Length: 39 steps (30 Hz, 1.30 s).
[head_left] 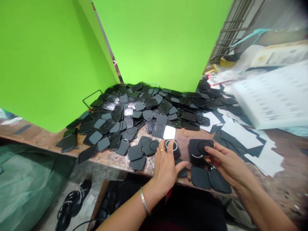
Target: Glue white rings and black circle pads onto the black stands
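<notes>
My right hand (pixel 225 157) pinches the right edge of a thin black square pad (pixel 199 145) with a ring outline on it. That pad overlaps another dark piece, whose pale curved line shows below it. My left hand (pixel 166 165) rests with fingers extended and thumb spread, its fingertips on a black square plate (pixel 177 150) with a silvery ring. Below my right hand lies a hinged pair of dark rounded panels (pixel 201 177) at the table's front edge. A white square sheet (pixel 169 132) lies just beyond my left fingers, beside grey panels.
A wide heap of dark hinged panels (pixel 134 106) covers the wooden table (pixel 108 162). Green boards (pixel 158 41) stand behind it. White and dark sheets (pixel 240 131) spread at right beside a white foam block (pixel 274 96). A box (pixel 99 199) and black sandals (pixel 73 203) are below.
</notes>
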Each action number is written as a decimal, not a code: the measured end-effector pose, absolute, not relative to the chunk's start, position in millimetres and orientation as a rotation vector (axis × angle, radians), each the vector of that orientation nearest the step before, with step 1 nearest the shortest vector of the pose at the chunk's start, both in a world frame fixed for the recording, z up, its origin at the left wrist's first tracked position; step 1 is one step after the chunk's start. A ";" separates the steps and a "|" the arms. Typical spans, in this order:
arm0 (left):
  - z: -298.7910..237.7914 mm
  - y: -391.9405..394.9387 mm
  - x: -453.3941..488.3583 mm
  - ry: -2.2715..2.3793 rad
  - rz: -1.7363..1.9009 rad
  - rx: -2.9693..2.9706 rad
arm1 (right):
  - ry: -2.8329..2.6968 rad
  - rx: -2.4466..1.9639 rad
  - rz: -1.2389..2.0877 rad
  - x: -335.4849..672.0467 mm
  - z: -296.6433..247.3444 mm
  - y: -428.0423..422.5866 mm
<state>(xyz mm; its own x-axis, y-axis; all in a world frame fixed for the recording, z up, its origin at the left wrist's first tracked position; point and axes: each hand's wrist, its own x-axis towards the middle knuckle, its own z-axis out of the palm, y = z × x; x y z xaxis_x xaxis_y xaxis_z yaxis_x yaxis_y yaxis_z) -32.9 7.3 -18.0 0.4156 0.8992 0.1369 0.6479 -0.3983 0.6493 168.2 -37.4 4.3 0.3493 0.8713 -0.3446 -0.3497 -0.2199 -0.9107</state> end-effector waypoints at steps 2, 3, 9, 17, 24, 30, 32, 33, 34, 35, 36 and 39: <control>-17.6 7.5 -28.3 1.340 0.613 2.186 | -0.512 -1.347 1.238 168.7 2.8 -37.9; -17.2 7.7 -27.4 1.341 0.596 2.178 | -0.507 -1.347 1.241 169.0 1.9 -38.4; -17.3 13.7 -39.1 1.221 0.702 1.915 | -0.510 -1.375 1.237 170.8 0.5 -41.3; -4.5 35.9 -72.2 0.993 0.626 0.991 | -0.569 -1.379 1.249 160.0 16.7 -37.8; 18.1 36.4 -81.5 0.846 0.347 0.697 | -0.612 -1.389 1.469 129.5 26.2 -29.6; 19.3 30.3 -79.7 0.860 0.329 0.736 | -0.584 -1.408 1.524 117.2 25.5 -28.8; 19.0 29.7 -80.4 0.856 0.314 0.751 | -0.610 -1.412 1.528 115.9 25.5 -28.7; 18.6 29.5 -80.8 0.851 0.311 0.756 | -0.623 -1.421 1.522 115.3 25.5 -28.6; 18.0 29.5 -81.2 0.845 0.312 0.757 | -0.633 -1.433 1.514 114.8 25.5 -28.4; 17.2 29.5 -81.5 0.841 0.314 0.755 | -0.641 -1.447 1.503 114.3 25.5 -28.2; 16.2 29.5 -81.7 0.838 0.316 0.751 | -0.647 -1.461 1.494 113.9 25.4 -28.1; 13.6 29.4 -82.0 0.836 0.318 0.745 | -0.659 -1.481 1.475 112.8 24.7 -28.2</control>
<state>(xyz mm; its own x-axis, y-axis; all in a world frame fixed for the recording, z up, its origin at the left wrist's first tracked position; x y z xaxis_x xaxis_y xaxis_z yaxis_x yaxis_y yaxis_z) -82.0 29.4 13.6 0.6430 0.5290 -0.5539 0.0268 0.7072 0.7065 112.8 -28.2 24.7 0.1404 0.8689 -0.4747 -0.2261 -0.4386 -0.8698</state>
